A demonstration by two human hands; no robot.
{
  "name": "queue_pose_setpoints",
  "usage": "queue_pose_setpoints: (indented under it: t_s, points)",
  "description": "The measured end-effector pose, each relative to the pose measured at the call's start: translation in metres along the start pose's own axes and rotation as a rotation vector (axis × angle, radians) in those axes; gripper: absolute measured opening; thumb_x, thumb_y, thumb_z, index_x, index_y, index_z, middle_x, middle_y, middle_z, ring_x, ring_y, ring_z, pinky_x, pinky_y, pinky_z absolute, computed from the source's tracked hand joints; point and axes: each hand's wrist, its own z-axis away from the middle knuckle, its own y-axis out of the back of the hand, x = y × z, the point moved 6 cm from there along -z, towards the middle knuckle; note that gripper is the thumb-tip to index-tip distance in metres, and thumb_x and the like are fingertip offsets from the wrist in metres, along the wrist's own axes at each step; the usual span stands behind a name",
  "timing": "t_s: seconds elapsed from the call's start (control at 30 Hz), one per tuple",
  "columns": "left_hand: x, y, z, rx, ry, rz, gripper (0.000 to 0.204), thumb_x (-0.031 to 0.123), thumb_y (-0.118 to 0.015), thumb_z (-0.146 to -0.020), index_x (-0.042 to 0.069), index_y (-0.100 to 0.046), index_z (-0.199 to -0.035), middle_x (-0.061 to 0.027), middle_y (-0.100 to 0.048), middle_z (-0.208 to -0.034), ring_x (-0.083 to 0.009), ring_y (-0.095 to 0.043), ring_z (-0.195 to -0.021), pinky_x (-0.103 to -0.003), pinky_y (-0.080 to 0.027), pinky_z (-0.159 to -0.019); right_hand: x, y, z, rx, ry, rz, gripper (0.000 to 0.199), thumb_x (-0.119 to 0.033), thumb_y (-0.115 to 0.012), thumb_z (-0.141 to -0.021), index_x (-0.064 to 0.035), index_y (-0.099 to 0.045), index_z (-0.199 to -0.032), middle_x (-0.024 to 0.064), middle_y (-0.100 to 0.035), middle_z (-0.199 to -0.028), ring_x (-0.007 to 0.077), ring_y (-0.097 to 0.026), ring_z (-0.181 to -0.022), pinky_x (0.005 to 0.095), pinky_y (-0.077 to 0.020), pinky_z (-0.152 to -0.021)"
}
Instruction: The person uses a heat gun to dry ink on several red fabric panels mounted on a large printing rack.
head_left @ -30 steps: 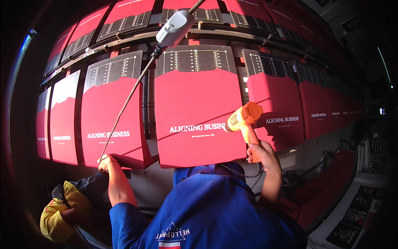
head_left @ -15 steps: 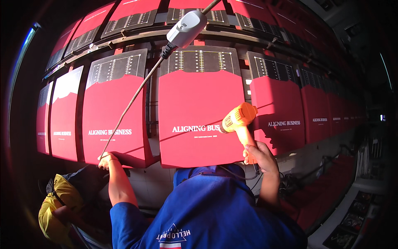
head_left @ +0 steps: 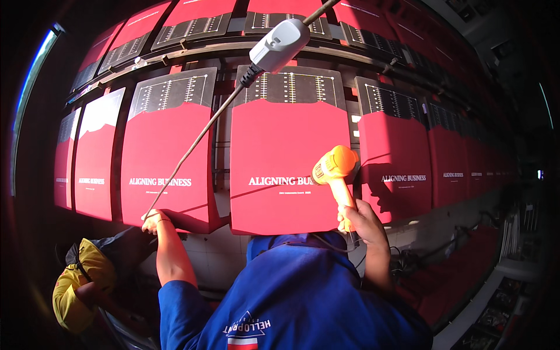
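An orange heat gun [head_left: 337,166] is in my right hand [head_left: 366,223], my fingers closed around its handle. Its nozzle points left over the lower right part of a red fabric panel [head_left: 286,146] with white print, laid over a black board with ruler marks. My left hand [head_left: 155,221] is at the lower edge of the neighbouring red panel [head_left: 166,140], fingers closed on a grey-brown cord [head_left: 188,151]. That cord runs up to a white plug connector [head_left: 280,45] hanging above the middle panel.
More red panels on boards stand in a row on both sides, and another row [head_left: 192,17] lies beyond a dark rail [head_left: 233,45]. A person in a yellow top [head_left: 81,286] bends down at the lower left. Dark cables [head_left: 402,256] lie at the lower right.
The view has shifted slightly, so the panels and connector sit a little further right. The heat gun stays over nearly the same part of the middle panel; both hands keep their holds.
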Motion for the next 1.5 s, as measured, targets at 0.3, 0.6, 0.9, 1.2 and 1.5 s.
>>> queue_pose_setpoints:
  t_s: [0.3,0.6,0.9,1.2,1.5]
  points:
    - [0.005,0.023,0.013,-0.089,0.0,0.054,0.059,0.044,-0.043,-0.091,-0.003,-0.039,-0.127,-0.0312,-0.058,-0.11,-0.043,-0.062,-0.099,-0.054,-0.051,-0.083,-0.003,-0.01,-0.006,-0.063,-0.019,0.022,0.022,-0.021,-0.059,-0.091,0.0,-0.057,-0.094,0.0043,-0.059,-0.074,0.0106,-0.059,-0.059,0.0252,-0.0486,-0.054]
    - [0.004,0.019,0.01,-0.154,-0.059,0.07,0.06,0.042,-0.044,-0.09,-0.006,-0.037,-0.126,-0.0336,-0.055,-0.114,-0.0448,-0.061,-0.102,-0.054,-0.051,-0.083,-0.003,-0.015,-0.011,-0.114,-0.021,0.001,0.021,-0.021,-0.061,-0.09,-0.0002,-0.056,-0.092,0.0044,-0.058,-0.072,0.0101,-0.058,-0.055,0.0238,-0.0471,-0.05]
    - [0.004,0.019,0.015,-0.26,-0.165,0.145,0.066,0.048,-0.046,-0.09,-0.01,-0.037,-0.121,-0.0403,-0.056,-0.109,-0.0475,-0.063,-0.097,-0.053,-0.054,-0.081,0.001,-0.034,-0.017,-0.046,-0.069,0.028,0.023,-0.022,-0.059,-0.09,-0.0007,-0.055,-0.097,0.0044,-0.059,-0.076,0.0095,-0.059,-0.058,0.0236,-0.05,-0.053]
    - [0.012,0.028,0.025,-0.141,-0.919,-0.613,0.049,0.036,-0.041,-0.098,-0.005,-0.04,-0.125,-0.0134,-0.066,-0.087,-0.0268,-0.063,-0.08,-0.043,-0.047,-0.074,-0.001,-0.059,-0.016,-0.046,-0.081,-0.074,0.018,-0.019,-0.061,-0.091,-0.0013,-0.056,-0.093,0.0038,-0.058,-0.073,0.0104,-0.058,-0.058,0.0243,-0.0498,-0.052]
    - [0.004,0.026,0.039,0.288,-1.485,-1.143,0.015,0.022,-0.046,-0.096,0.015,-0.057,-0.102,0.0101,-0.052,-0.068,-0.0063,-0.049,-0.057,-0.035,-0.034,-0.061,-0.001,-0.077,-0.017,-0.072,-0.029,-0.089,0.019,-0.02,-0.061,-0.092,-0.0015,-0.057,-0.095,0.0033,-0.059,-0.074,0.0104,-0.059,-0.058,0.0245,-0.0504,-0.053]
